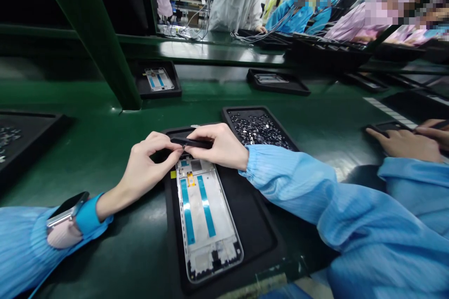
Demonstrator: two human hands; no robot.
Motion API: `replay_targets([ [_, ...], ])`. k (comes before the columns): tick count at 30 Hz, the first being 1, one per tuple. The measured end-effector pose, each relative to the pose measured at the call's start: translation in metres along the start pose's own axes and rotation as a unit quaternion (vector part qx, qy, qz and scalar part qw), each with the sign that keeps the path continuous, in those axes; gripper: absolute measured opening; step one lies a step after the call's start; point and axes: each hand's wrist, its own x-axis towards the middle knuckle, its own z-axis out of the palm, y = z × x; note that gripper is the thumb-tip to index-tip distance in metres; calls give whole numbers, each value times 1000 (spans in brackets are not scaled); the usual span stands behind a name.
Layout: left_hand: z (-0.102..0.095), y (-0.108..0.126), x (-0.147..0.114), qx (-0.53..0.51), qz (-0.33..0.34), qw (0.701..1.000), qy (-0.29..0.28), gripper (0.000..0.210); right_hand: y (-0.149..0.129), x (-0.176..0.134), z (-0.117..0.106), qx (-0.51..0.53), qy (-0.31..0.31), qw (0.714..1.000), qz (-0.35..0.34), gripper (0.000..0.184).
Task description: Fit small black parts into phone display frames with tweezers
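My right hand [221, 145] is closed around a slim black tool [192, 143], perhaps tweezers, lying nearly level. My left hand [149, 159] pinches thumb and forefinger together beside it. Something tiny and dark shows where the fingertips of both hands meet, too small to name. Just below them lies a silver phone frame [206, 215] with two blue strips, a small orange flex piece and a yellow tab at its left edge. It rests in a black tray [254, 224], and my hands cover its upper end.
Beyond my right wrist, a black tray [229, 114] holds many small shiny parts. Two more trays [177, 86] [298, 89] with phone frames lie farther back. A green post [101, 42] rises at left. At right, a co-worker's hand [403, 142] rests by a dark object.
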Motion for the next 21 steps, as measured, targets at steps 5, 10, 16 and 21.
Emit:
replay_targets([
  [5, 1, -1, -1, 10, -3, 1000, -1, 14, 0, -1, 0, 8, -4, 1000, 3, 10],
  [10, -5, -9, -4, 70, 7, 996, -53, 19, 6, 1, -3, -34, -26, 999, -3, 8],
  [16, -11, -8, -5, 140, 65, 986, -71, 21, 14, 0, -2, -71, -64, 995, -36, 7],
  [21, -8, -5, -3, 145, 72, 983, -83, 21, 12, 0, 0, -76, -69, 994, -44, 7],
])
